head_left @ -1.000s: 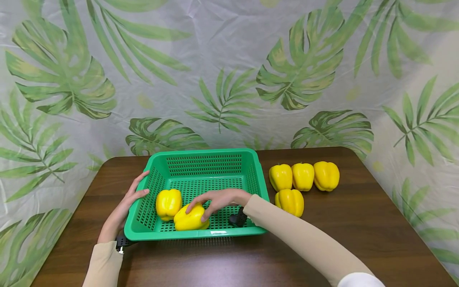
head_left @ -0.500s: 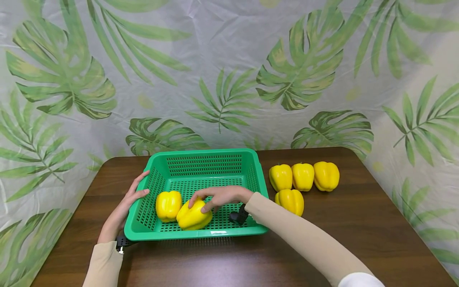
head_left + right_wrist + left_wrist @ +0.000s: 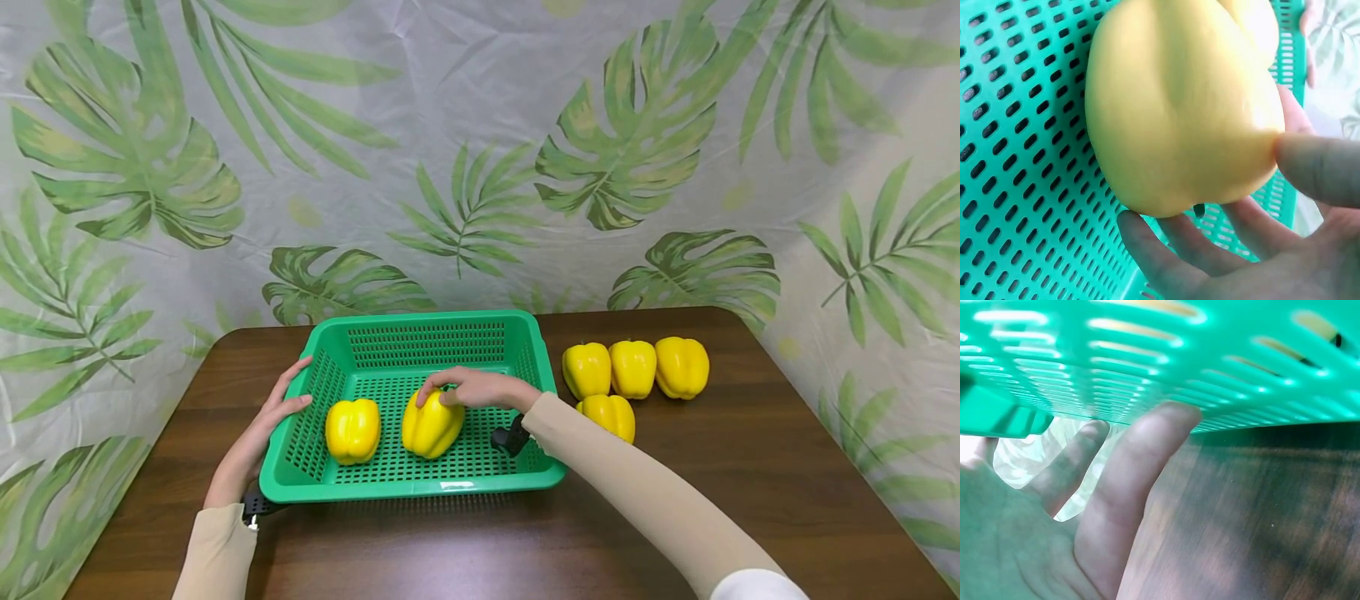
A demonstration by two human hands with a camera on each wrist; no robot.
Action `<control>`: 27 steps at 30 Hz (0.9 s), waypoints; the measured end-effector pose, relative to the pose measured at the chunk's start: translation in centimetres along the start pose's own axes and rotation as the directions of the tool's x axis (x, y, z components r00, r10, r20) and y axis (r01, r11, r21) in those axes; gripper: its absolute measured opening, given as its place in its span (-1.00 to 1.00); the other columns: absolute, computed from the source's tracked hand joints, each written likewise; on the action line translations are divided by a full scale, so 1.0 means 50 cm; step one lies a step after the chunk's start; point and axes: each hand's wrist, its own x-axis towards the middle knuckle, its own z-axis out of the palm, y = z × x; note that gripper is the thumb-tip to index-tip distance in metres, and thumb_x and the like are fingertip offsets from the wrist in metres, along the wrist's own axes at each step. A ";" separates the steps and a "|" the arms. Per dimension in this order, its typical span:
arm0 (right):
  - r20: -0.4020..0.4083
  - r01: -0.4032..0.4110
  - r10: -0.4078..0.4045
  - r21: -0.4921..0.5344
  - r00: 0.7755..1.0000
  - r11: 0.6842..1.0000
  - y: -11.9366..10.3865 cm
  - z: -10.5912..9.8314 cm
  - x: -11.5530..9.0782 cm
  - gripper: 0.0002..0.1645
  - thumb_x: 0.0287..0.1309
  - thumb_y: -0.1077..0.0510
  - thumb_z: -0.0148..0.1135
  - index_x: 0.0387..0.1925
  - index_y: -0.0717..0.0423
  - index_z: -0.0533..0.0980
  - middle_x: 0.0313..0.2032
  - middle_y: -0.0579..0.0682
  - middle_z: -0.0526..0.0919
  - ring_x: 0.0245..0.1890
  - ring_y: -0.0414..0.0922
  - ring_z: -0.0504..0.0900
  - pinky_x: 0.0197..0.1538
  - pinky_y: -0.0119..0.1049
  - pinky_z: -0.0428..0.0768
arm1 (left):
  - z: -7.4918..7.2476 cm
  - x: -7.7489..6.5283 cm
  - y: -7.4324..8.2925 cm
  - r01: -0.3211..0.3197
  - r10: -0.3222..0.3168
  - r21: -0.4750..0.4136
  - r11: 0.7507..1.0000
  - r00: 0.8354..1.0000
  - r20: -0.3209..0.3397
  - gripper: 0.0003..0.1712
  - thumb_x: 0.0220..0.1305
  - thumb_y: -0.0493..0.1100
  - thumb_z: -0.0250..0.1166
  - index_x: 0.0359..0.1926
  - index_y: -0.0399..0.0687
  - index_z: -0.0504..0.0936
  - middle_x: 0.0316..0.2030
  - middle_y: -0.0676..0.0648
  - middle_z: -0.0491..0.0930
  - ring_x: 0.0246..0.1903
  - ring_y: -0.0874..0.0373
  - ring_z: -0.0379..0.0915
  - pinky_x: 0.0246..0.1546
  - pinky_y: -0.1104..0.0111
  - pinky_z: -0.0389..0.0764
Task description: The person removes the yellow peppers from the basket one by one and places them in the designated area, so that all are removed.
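My right hand (image 3: 480, 389) grips a yellow bell pepper (image 3: 431, 430) inside the green perforated basket (image 3: 375, 492). The right wrist view shows its thumb and fingers round the stem end of this pepper, which is tilted. To its left, another yellow bell pepper (image 3: 352, 432) sits on the basket floor, apart from the held one. Against the basket's left side rests my left hand (image 3: 257, 433), its fingers and thumb fairly straight. Up close in the left wrist view, the left thumb (image 3: 1132, 475) touches the slotted outer wall. Part of that hand is hidden by the basket.
On the dark wooden table (image 3: 480, 554), several yellow bell peppers (image 3: 633, 369) stand right of the basket. The nearest of them, a yellow bell pepper (image 3: 613, 414), is partly behind my right sleeve (image 3: 637, 487). A leaf-patterned cloth (image 3: 480, 108) hangs behind the table.
My right hand has moved the held bell pepper right and farther back in the basket, tilting it more upright. A gap has opened between the two peppers. My left hand has stayed put.
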 end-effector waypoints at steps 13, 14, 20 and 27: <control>-0.150 -0.118 0.118 0.007 0.982 0.993 0.006 0.008 -0.009 -0.66 0.42 0.23 -0.06 0.08 -0.08 0.53 0.15 0.07 0.41 -0.30 -0.03 0.39 -0.36 -0.21 0.37 | 0.001 -0.002 0.002 0.009 -0.009 -0.008 1.000 1.000 0.004 -0.31 0.51 -0.06 -0.14 0.50 0.37 -0.23 0.44 -0.23 -0.38 0.23 -0.38 0.00 -0.06 -0.05 0.49; -0.154 -0.124 0.124 0.008 0.980 0.992 0.005 0.008 -0.009 -0.66 0.43 0.22 -0.06 0.08 -0.09 0.53 0.14 0.08 0.41 -0.32 -0.03 0.39 -0.38 -0.20 0.37 | 0.001 -0.003 0.002 0.008 -0.008 -0.008 1.000 1.000 0.005 -0.31 0.51 -0.06 -0.14 0.50 0.37 -0.23 0.44 -0.23 -0.38 0.23 -0.38 0.00 -0.06 -0.04 0.49; -0.162 -0.084 0.086 0.022 0.983 0.996 0.003 0.015 -0.011 -0.66 0.40 0.26 -0.04 0.07 -0.03 0.54 0.22 0.07 0.38 -0.15 -0.04 0.44 -0.26 -0.26 0.42 | 0.002 -0.003 0.002 0.001 0.000 -0.014 1.000 1.000 0.011 -0.31 0.51 -0.07 -0.14 0.50 0.37 -0.23 0.44 -0.24 -0.39 0.23 -0.38 -0.02 -0.07 -0.02 0.50; -0.122 -0.058 0.058 0.007 0.991 0.998 0.005 0.022 -0.008 -0.59 0.28 0.26 0.14 0.15 0.03 0.46 0.24 0.04 0.35 0.02 -0.03 0.38 -0.01 -0.19 0.44 | 0.003 -0.003 0.002 0.006 -0.006 -0.022 1.000 1.000 0.007 -0.31 0.51 -0.07 -0.14 0.50 0.37 -0.23 0.44 -0.24 -0.38 0.24 -0.39 -0.02 -0.06 -0.04 0.49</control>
